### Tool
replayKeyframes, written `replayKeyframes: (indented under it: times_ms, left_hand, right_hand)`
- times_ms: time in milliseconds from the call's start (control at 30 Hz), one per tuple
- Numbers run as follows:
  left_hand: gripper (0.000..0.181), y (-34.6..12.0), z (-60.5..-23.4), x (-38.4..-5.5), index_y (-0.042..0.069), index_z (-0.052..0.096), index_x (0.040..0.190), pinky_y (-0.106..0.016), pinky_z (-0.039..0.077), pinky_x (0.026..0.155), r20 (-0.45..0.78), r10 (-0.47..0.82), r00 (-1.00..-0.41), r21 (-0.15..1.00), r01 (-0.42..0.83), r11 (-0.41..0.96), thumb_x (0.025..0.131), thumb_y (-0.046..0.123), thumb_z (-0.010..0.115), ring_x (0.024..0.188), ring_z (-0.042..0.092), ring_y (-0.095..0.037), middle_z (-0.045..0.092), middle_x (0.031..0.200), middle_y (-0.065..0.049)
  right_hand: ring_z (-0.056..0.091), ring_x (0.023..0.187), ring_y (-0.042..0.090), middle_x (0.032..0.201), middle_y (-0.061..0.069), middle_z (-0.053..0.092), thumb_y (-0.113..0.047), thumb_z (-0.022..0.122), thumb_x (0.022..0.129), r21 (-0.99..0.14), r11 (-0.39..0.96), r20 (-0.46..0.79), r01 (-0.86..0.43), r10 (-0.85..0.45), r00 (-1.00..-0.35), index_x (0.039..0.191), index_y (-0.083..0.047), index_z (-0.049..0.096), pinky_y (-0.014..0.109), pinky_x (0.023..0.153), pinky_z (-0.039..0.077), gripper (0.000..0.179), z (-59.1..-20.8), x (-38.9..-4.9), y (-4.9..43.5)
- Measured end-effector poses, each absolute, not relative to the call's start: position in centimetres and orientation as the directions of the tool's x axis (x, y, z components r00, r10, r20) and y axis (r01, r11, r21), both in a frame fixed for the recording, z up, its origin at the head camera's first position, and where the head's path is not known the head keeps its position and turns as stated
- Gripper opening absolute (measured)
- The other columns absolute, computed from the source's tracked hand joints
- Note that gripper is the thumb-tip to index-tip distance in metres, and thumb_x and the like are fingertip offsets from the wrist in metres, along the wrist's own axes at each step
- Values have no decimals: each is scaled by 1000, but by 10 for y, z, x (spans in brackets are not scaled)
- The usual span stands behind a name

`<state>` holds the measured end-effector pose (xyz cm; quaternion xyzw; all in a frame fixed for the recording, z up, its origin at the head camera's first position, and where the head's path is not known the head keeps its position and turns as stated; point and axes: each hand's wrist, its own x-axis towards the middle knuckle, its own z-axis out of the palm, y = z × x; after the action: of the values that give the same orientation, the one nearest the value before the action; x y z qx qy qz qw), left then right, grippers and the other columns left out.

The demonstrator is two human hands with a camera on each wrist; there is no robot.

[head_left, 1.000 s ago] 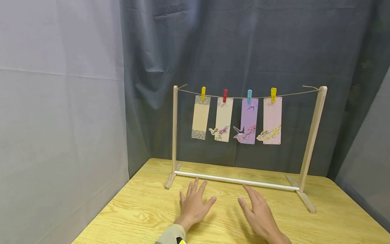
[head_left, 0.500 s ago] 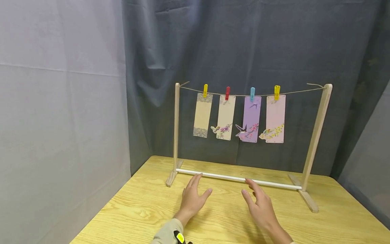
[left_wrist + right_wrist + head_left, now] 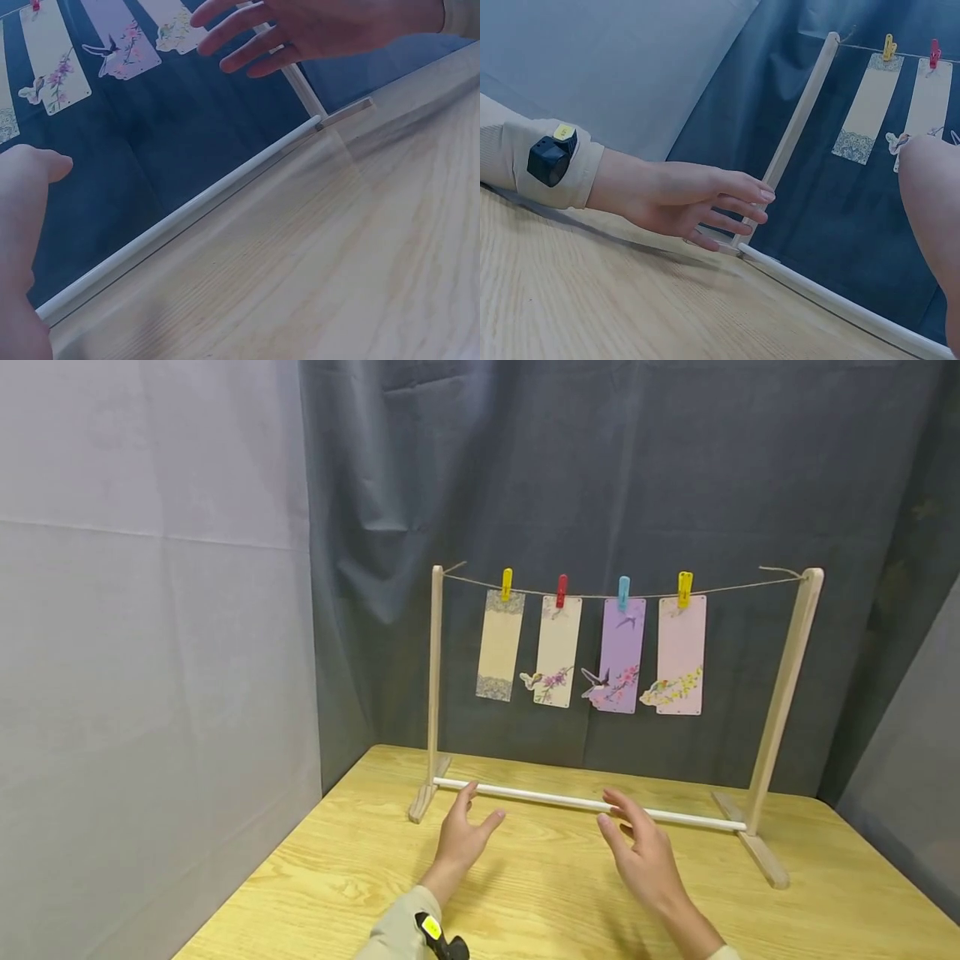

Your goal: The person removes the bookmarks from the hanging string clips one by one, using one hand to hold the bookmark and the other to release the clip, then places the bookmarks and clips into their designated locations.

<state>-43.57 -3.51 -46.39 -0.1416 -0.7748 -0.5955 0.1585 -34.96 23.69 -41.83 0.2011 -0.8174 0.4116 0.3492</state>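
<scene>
My left hand [image 3: 460, 843] hovers over the table in front of the white rod, fingers relaxed and holding nothing. To its right is my right hand [image 3: 647, 858], loosely bent and holding nothing, its palm turned toward the left one. Behind both stands a wooden rack [image 3: 783, 693] with a string [image 3: 738, 587] tied between its posts. From the string hang a beige lace-patterned bookmark [image 3: 500, 646], a cream one with flowers, a purple bookmark [image 3: 622, 652] and a pink bookmark [image 3: 681, 652]. Yellow, red and blue clothespins [image 3: 624, 593] clip them, one each.
The rack's white rod [image 3: 540, 795] runs low across the wooden table [image 3: 337, 877], between two wooden feet. A dark curtain [image 3: 525, 468] hangs close behind the rack, and a pale cloth [image 3: 150, 693] borders the left side. A small black camera [image 3: 549, 160] sits on the left cuff.
My left hand has turned from palm down with spread fingers to thumb up, and shifted slightly left. The right hand's fingers have bent a little more. The bookmarks hang as before.
</scene>
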Motion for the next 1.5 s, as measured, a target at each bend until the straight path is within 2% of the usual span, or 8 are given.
replayKeyframes:
  times_ms: [167, 367, 533, 667, 867, 967, 1200, 1500]
  left_hand:
    - [76, -40, -466, -438, 16, 38, 158, -66, 39, 106, 390, 45, -920, 899, 391, 199, 95, 38, 76, 142, 38, -48, 42, 157, -19]
    - [76, -41, -463, -442, 16, 37, 159, -65, 42, 105, 397, 77, -915, 900, 404, 164, 96, 31, 76, 140, 40, -49, 43, 155, -21]
    - [76, -45, -456, -448, 13, 36, 158, -64, 44, 104, 392, 70, -917, 907, 398, 139, 96, 30, 76, 138, 41, -51, 43, 153, -24]
    - [76, -51, -453, -456, 16, 36, 159, -63, 43, 104, 373, 76, -925, 915, 380, 135, 96, 34, 76, 139, 40, -49, 42, 154, -22]
    - [77, -55, -443, -467, 12, 34, 159, -62, 43, 106, 370, 76, -926, 924, 375, 74, 97, 29, 76, 139, 40, -50, 41, 154, -24]
    - [77, -57, -435, -471, 12, 33, 160, -61, 42, 107, 373, 71, -925, 925, 376, 44, 97, 27, 75, 139, 39, -51, 40, 155, -26]
    - [77, -58, -419, -482, 15, 34, 160, -60, 42, 108, 390, 57, -919, 920, 391, 22, 96, 25, 77, 139, 39, -51, 41, 156, -21]
    - [77, -56, -405, -488, 15, 36, 159, -60, 43, 106, 415, 30, -909, 908, 416, 47, 95, 26, 78, 139, 41, -49, 41, 157, -19]
  right_hand:
    - [59, 123, 43, 140, 18, 60, -21, 55, 110, -631, 525, 652, -571, -39, -757, 146, -5, 52, 59, 95, 51, 40, -417, -353, 237]
    - [52, 129, 48, 143, 20, 56, -31, 50, 111, -740, 452, 550, -498, -19, -835, 151, -6, 46, 66, 101, 45, 47, -411, -360, 242]
    - [52, 129, 47, 142, 22, 56, -34, 50, 111, -751, 432, 554, -499, 2, -832, 153, -6, 44, 66, 103, 43, 51, -405, -366, 246]
    - [52, 129, 45, 142, 21, 56, -32, 50, 111, -746, 428, 567, -510, 8, -824, 153, -7, 43, 61, 103, 44, 50, -399, -371, 249]
    - [53, 129, 43, 141, 19, 57, -29, 52, 111, -742, 427, 576, -517, 12, -817, 153, -7, 43, 53, 100, 48, 48, -389, -374, 250]
    - [53, 129, 41, 142, 17, 56, -29, 51, 111, -749, 409, 571, -522, -2, -821, 154, -8, 42, 47, 100, 48, 49, -383, -376, 250]
    - [54, 128, 37, 142, 17, 56, -27, 52, 111, -741, 369, 597, -561, -21, -802, 154, -8, 43, 20, 94, 47, 48, -367, -379, 247]
    - [56, 127, 39, 140, 18, 57, -23, 53, 110, -705, 347, 644, -618, -52, -764, 153, -7, 44, 15, 93, 47, 46, -350, -384, 244]
